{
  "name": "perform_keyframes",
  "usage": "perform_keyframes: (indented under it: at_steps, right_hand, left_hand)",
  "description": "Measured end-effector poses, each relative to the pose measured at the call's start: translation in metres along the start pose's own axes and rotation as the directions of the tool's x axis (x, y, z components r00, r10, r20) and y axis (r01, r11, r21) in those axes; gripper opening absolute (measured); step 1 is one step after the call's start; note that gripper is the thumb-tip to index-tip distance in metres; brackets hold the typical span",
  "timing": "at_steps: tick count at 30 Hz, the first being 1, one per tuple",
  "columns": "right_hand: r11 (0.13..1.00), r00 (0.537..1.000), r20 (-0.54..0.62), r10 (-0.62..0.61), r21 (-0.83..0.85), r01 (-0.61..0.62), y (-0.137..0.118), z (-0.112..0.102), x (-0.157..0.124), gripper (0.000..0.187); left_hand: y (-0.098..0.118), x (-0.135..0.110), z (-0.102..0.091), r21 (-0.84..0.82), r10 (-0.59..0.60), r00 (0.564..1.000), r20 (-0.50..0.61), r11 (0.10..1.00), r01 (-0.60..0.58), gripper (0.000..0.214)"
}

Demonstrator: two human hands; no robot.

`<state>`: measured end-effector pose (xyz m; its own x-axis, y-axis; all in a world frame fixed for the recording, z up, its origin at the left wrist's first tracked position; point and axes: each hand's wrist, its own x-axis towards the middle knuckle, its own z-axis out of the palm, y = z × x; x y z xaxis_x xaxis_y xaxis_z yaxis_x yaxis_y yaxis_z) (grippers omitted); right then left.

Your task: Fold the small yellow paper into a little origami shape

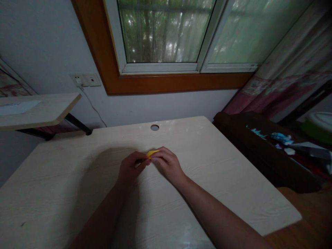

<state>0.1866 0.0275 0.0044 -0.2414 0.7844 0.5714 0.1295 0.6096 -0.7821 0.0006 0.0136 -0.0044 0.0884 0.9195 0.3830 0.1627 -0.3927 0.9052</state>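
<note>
A small yellow piece that looks like folded paper (151, 153) is held between both hands, above the middle of the pale wooden desk (223, 180). My left hand (131, 166) pinches its left end with thumb and fingertips. From the other side, my right hand (168, 163) grips it, with the fingers curled over its right part. The fingertips of both hands come together at the lower edge of the piece. Most of it is covered by the fingers, so its full shape cannot be made out.
Near the desk's back edge is a round cable hole (155, 127). A raised shelf (38, 109) on black legs stands at the back left, below a wall socket (85, 80) with a plugged-in cable. Dark furniture (259, 152) with assorted items lies right of the desk.
</note>
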Motion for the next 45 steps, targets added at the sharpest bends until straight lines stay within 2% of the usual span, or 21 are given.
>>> perform_keyframes:
  at_steps: [10,13,17,20,23,26,30,33,36,40,45]
  right_hand:
    - [0.999,1.000,0.003,-0.023,-0.049,0.023,-0.002,0.000,0.000,0.012]
    - [0.998,1.000,0.000,-0.016,-0.057,0.016,-0.004,0.001,0.000,0.013]
    - [0.998,1.000,-0.023,-0.008,-0.058,0.007,-0.005,0.001,0.000,0.014]
    - [0.998,1.000,-0.006,-0.008,-0.059,0.008,-0.005,0.001,-0.001,0.015]
    - [0.997,0.999,0.041,-0.033,-0.062,0.035,-0.005,0.000,-0.001,0.016]
    - [0.995,0.994,0.090,-0.058,-0.070,0.064,-0.005,-0.001,0.001,0.016]
    - [0.994,0.987,0.146,-0.066,-0.071,0.077,-0.004,-0.002,0.003,0.018]
    - [0.997,0.986,0.163,-0.043,-0.062,0.054,-0.002,-0.001,0.003,0.019]
    - [1.000,0.992,0.127,-0.002,-0.030,0.005,0.000,0.001,0.002,0.020]
    - [0.999,0.998,0.058,0.039,-0.013,-0.038,0.001,0.003,0.001,0.018]
    - [0.997,0.997,0.019,0.070,0.022,-0.071,-0.003,0.004,0.001,0.018]
  left_hand:
    - [0.006,0.003,-0.001,0.204,0.210,0.978,-0.001,0.957,-0.206,0.003]
    - [0.011,0.003,0.000,0.213,0.221,0.975,-0.012,0.953,-0.214,0.001]
    - [0.012,0.001,0.001,0.177,0.130,0.991,-0.015,0.976,-0.125,0.007]
    - [0.007,-0.001,0.003,-0.035,-0.047,0.999,-0.022,0.998,0.046,0.012]
    - [0.005,0.000,0.006,-0.235,-0.154,0.986,-0.066,0.963,0.134,0.023]
    - [0.006,0.001,0.008,-0.322,-0.178,0.983,-0.036,0.934,0.157,0.032]
    - [0.006,0.003,0.008,-0.349,-0.159,0.987,0.008,0.925,0.152,0.031]
    - [0.001,0.002,0.008,-0.305,-0.152,0.988,-0.032,0.943,0.135,0.029]
    - [-0.005,-0.001,0.008,-0.229,-0.125,0.991,-0.038,0.967,0.113,0.024]
    - [-0.009,-0.003,0.007,-0.109,-0.034,0.998,-0.049,0.994,0.029,0.021]
    - [0.000,0.000,0.005,0.106,0.123,0.992,-0.032,0.987,-0.119,0.009]
